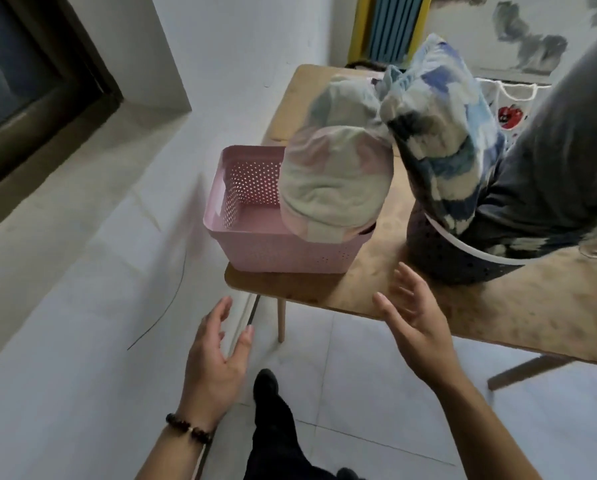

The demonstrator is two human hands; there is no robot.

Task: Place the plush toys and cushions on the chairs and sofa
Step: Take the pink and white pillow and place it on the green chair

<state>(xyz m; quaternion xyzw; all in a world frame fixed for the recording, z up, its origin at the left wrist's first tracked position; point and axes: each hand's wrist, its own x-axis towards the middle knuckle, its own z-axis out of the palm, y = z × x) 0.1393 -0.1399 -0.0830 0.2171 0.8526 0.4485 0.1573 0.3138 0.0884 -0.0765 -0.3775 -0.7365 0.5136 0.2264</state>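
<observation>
A: Where do things stand?

B: Both hold nothing; the left grip [217,355] and right grip [414,323] are spread wide, palms facing each other, short of the table [376,292]; the pale cushion [335,174] stands on end in the pink basket [255,244], bulging over its near rim.

A: What might go wrong?

B: The basket sits right at the table's corner; I judge a tug on the cushion's top could drag it off the edge; the blue cushion [439,133] in the dark basket [463,268] leans close beside, so a careless pull may topple it; soft bulk may also slip from a one-sided hold.
</observation>
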